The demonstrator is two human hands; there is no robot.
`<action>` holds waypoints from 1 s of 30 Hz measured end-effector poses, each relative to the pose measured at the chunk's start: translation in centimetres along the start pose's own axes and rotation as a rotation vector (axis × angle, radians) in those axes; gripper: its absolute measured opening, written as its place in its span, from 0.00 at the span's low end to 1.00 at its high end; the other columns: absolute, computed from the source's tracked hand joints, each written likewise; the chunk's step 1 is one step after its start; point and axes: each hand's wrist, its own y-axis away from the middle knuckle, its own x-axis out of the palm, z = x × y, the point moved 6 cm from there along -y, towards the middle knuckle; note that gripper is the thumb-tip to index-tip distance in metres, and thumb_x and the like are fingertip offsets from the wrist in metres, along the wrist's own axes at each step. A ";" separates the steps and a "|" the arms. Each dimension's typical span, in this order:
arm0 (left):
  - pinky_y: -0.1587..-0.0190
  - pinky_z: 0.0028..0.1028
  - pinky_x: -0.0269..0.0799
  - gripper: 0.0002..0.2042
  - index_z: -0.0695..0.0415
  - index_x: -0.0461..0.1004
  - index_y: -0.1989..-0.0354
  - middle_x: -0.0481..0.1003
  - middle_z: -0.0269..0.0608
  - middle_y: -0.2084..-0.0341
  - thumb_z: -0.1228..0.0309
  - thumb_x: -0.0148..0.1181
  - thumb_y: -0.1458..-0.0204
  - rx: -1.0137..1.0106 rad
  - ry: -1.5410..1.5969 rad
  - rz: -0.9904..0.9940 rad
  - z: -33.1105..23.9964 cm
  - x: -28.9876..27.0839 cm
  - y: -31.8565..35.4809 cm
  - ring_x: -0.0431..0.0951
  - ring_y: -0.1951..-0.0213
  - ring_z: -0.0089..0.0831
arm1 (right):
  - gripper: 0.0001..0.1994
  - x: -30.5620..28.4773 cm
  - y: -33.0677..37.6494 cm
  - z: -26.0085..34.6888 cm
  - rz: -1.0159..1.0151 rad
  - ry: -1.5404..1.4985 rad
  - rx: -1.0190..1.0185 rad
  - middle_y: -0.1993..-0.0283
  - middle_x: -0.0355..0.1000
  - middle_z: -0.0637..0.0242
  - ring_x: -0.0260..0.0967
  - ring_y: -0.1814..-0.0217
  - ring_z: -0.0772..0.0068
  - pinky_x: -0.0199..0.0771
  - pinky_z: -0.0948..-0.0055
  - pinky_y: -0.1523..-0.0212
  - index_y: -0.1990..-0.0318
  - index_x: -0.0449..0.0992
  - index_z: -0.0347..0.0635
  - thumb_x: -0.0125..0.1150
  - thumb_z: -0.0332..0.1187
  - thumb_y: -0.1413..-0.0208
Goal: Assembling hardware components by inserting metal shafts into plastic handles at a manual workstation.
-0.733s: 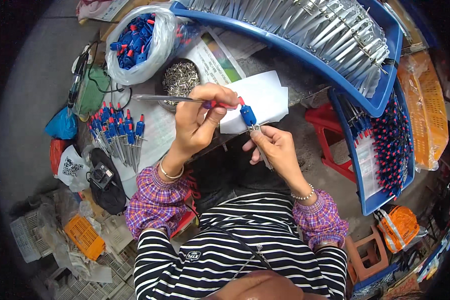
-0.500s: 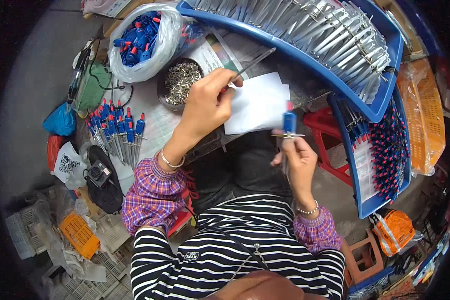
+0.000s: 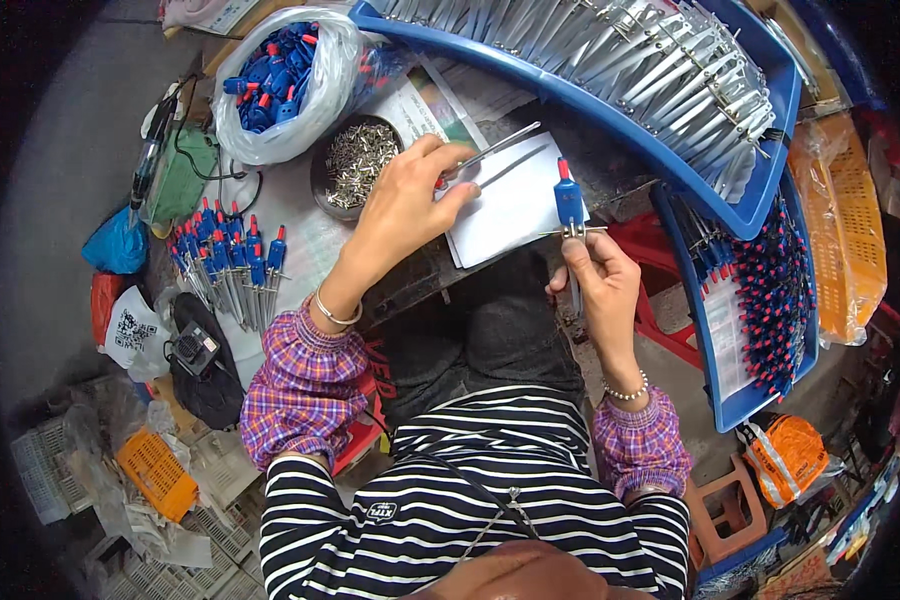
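My right hand (image 3: pixel 602 272) pinches a drawing compass (image 3: pixel 569 205) by its metal legs, just below the blue head. It is upright with the red cap at the top, and a thin metal pin crosses it below the head. My left hand (image 3: pixel 402 205) is over the left edge of a white paper sheet (image 3: pixel 500 215), thumb and forefinger apart. A slim metal rod (image 3: pixel 505 143) sticks out from under its fingers, with a bit of red at the palm; a dark line like its shadow falls on the paper. The hand partly hides the rod's near end.
A bowl of small metal pins (image 3: pixel 358 165) stands left of my left hand, behind it a plastic bag of blue heads (image 3: pixel 345 65). Several compasses (image 3: pixel 232 255) lie at left. A blue tray (image 3: pixel 570 88) of metal legs spans the back; another blue tray (image 3: pixel 727 395) holds compasses at right.
The compass in my right hand has risen slightly and now shows sharply. My left hand's thumb and forefinger have spread, and the rod's tip has dropped toward the paper.
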 end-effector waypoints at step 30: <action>0.56 0.24 0.70 0.11 0.65 0.73 0.58 0.75 0.36 0.63 0.82 0.60 0.52 -0.183 1.178 -0.216 1.8 -3.5 14.2 0.74 0.59 0.22 | 0.09 14.4 5.3 3.1 0.537 0.466 -0.324 0.58 0.69 0.57 0.70 0.60 0.68 0.73 0.73 0.57 0.58 0.71 0.29 0.55 0.21 0.46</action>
